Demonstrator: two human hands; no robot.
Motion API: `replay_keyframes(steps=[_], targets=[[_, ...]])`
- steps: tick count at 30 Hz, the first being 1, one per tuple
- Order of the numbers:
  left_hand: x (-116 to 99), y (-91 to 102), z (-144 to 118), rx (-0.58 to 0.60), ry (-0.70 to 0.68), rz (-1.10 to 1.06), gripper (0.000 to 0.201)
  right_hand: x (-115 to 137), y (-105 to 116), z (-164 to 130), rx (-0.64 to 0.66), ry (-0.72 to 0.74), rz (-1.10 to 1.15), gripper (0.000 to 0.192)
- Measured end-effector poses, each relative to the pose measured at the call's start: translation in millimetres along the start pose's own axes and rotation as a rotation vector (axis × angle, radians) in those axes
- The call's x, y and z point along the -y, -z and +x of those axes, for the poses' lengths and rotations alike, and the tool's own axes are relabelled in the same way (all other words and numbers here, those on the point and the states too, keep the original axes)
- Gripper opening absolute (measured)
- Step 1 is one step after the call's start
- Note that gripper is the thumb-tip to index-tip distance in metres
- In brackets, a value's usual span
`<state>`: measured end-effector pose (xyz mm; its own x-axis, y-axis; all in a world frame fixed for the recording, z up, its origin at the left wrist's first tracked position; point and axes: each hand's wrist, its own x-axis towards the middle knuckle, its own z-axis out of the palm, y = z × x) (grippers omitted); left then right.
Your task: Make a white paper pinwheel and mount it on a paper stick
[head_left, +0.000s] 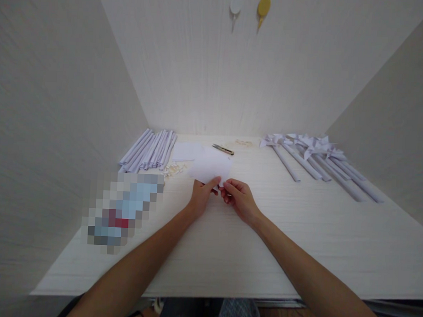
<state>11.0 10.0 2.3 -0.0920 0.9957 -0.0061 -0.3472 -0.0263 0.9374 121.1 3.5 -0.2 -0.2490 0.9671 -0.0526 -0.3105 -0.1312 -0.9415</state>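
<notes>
Between my two hands a white sheet of paper [211, 165] is held just above the table, in the middle of the head view. My left hand [204, 191] grips its near edge, thumb on top and fingers underneath. The fingertips of my right hand [236, 193] pinch the near right corner, close beside the left thumb. Behind the held sheet lie more white sheets [184, 152] and a pair of thread snips [223, 149]. Small pale bits [175, 169] are scattered to the left of the paper.
Rolled paper sticks [150, 148] lie in a bundle at the back left. Several paper pinwheels [314, 149] on sticks rest at the back right. A pixelated object [131, 206] is at the left. Two hooks [264, 7] hang on the back wall; side walls enclose the white table [299, 239].
</notes>
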Motion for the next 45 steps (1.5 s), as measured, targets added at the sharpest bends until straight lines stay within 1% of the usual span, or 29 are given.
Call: replay_keyframes(steps=[13, 19, 25, 31, 34, 38, 41, 45], targets=[[0.6, -0.1, 0.5, -0.007, -0.011, 0.004, 0.015, 2.9, -0.4, -0.8, 0.012, -0.032, 0.030, 0.021], [1.1, 0.1, 1.0, -0.027, -0.017, 0.003, 0.015, -0.4, 0.4, -0.6, 0.016, 0.014, -0.004, 0.016], [-0.4, -0.3, 0.6, -0.071, -0.004, -0.011, 0.015, 1.3, -1.8, -2.3, -0.002, 0.026, -0.011, 0.016], [-2.1, -1.5, -0.3, -0.073, 0.010, -0.025, 0.016, 0.0, -1.6, -2.3, -0.016, 0.038, -0.044, 0.018], [-1.5, -1.5, 0.5, -0.078, 0.008, -0.033, 0.017, 0.5, -1.3, -2.5, -0.015, 0.045, -0.025, 0.018], [-0.2, -1.0, 1.4, -0.065, -0.015, -0.007, 0.016, 2.2, -1.1, -2.7, -0.003, 0.018, 0.015, 0.013], [-0.1, -1.0, 0.7, -0.038, -0.042, 0.038, 0.017, 1.6, -1.0, -2.0, -0.003, 0.012, -0.014, 0.022], [-0.2, -1.2, -0.8, -0.032, -0.064, 0.102, 0.019, -1.5, -1.1, -0.7, -0.021, 0.054, -0.153, 0.033]])
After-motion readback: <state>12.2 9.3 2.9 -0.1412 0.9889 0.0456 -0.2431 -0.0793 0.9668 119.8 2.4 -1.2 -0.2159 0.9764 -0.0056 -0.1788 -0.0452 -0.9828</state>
